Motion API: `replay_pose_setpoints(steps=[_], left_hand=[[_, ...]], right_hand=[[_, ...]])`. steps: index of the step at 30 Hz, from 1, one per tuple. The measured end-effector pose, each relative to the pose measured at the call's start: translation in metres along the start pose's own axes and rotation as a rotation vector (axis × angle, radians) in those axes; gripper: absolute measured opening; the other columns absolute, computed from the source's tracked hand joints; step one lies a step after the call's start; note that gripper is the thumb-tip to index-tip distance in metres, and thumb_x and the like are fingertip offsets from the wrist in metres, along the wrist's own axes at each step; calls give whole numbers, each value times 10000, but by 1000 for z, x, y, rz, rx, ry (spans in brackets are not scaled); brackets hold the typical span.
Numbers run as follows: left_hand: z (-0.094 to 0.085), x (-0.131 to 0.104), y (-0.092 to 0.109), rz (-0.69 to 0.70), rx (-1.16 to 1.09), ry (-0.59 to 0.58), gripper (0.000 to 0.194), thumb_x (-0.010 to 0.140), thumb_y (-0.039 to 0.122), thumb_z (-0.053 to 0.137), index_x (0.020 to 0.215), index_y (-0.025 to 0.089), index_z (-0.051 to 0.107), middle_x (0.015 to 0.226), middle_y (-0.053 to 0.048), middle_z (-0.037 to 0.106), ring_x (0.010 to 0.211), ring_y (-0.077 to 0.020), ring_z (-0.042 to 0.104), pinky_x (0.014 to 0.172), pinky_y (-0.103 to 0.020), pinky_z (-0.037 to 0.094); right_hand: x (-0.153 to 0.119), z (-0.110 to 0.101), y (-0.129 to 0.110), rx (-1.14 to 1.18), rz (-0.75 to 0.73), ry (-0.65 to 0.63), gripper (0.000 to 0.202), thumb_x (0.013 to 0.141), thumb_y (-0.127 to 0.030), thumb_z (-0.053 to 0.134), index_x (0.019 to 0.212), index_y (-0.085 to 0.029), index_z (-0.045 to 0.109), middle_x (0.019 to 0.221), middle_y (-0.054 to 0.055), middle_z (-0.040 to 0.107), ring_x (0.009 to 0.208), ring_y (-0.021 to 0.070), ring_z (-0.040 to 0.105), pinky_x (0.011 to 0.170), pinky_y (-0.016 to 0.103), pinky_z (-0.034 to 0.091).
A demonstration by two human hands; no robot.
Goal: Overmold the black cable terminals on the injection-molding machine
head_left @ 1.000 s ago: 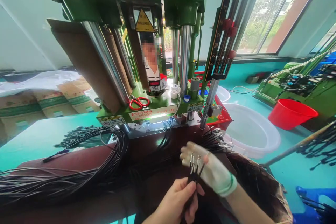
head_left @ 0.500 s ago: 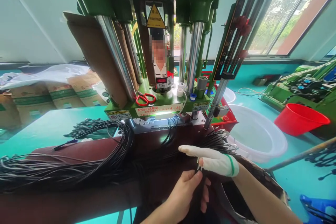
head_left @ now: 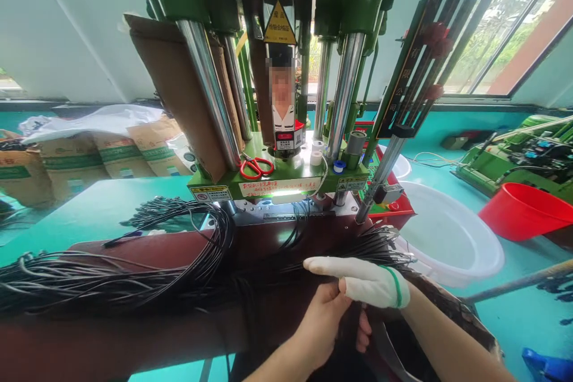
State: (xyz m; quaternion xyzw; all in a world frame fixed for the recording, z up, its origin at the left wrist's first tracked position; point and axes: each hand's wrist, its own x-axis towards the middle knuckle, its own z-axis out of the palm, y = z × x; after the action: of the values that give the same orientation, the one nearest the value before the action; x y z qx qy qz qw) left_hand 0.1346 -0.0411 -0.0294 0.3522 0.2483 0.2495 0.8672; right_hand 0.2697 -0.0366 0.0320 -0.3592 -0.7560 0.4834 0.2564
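Observation:
My bare left hand point(head_left: 320, 322) is closed, thumb and forefinger pressed together against my right thumb; what they hold is hidden. My right hand point(head_left: 362, 280), in a white glove with a green cuff band, has its fingers stretched leftward over the left fingertips, its bare thumb tip meeting them. Behind the hands, black cables with metallic ends point(head_left: 380, 245) lie on the dark red surface. A large bundle of black cables point(head_left: 111, 280) stretches across the left, and a few thin cables point(head_left: 298, 224) hang from the machine's lower plate.
A green press point(head_left: 286, 182) with steel columns stands ahead, red-handled scissors point(head_left: 256, 168) on its ledge. To the right are a white tub point(head_left: 487, 250), a red bucket point(head_left: 523, 212) and a slanted pole point(head_left: 519, 282). Paper sacks point(head_left: 67, 167) stand at the left.
The view has shifted slightly left. My hands have come closer together, and the small metal ends seen between my fingers earlier are now hidden.

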Motion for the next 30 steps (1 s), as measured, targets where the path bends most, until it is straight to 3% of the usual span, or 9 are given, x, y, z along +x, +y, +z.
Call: replay_pose_setpoints(steps=[4,6,10,13,16,20,23,26,30], left_hand=[[-10,6,-3,73,36,134,453,672,587,562,680,138,504,413,45,454,298,-51,348,304,-180,247],[-17,9,-1,110,45,225,461,649,601,574,674,151,480,396,83,379,286,-20,256,300,-169,160],[-31,9,8,164,53,350,478,603,596,618,711,157,461,423,104,344,330,-3,235,341,-156,143],[-40,7,9,202,63,381,459,615,563,628,733,160,444,473,96,374,369,-8,276,367,-159,188],[-47,5,4,231,96,389,409,670,535,591,721,162,430,511,83,396,386,-16,308,376,-170,233],[-52,4,-3,262,204,374,381,720,527,531,680,170,406,554,62,422,387,-33,369,365,-186,284],[-51,1,-4,277,231,367,381,734,536,504,669,180,387,556,64,409,393,-41,383,365,-188,335],[-47,-3,-1,265,211,378,383,721,553,510,700,196,374,524,90,354,359,-29,297,312,-166,281],[-39,-4,4,207,160,355,366,706,525,548,748,208,368,493,112,313,351,-17,203,293,-141,164]], right_hand=[[14,2,14,-175,-69,26,426,888,-284,362,1301,-195,413,1338,73,416,1228,198,372,1013,370,308],[27,-5,31,-243,-41,134,426,900,-297,315,1298,-179,411,1327,67,433,1212,178,393,1003,339,329],[60,-34,71,-740,315,503,390,844,-208,393,1216,-121,468,1274,108,469,1165,196,426,1003,334,318],[81,-48,92,-889,460,522,350,747,-68,423,1076,-70,546,1176,190,500,1092,288,457,954,447,312],[91,-47,98,-953,540,468,339,708,-17,406,1006,-80,557,1070,203,538,1035,323,475,878,480,332],[92,-43,91,-909,626,347,364,593,-41,515,948,-111,552,980,176,577,932,323,531,789,437,383],[83,-43,80,-781,653,277,236,571,-102,528,801,-150,548,841,109,606,833,274,566,716,365,413],[59,-36,66,-603,687,254,79,587,-147,485,657,-177,464,637,29,551,622,182,557,556,285,417],[12,-7,54,-285,771,292,73,675,-230,372,741,-199,368,546,-51,458,322,77,382,307,213,315]])
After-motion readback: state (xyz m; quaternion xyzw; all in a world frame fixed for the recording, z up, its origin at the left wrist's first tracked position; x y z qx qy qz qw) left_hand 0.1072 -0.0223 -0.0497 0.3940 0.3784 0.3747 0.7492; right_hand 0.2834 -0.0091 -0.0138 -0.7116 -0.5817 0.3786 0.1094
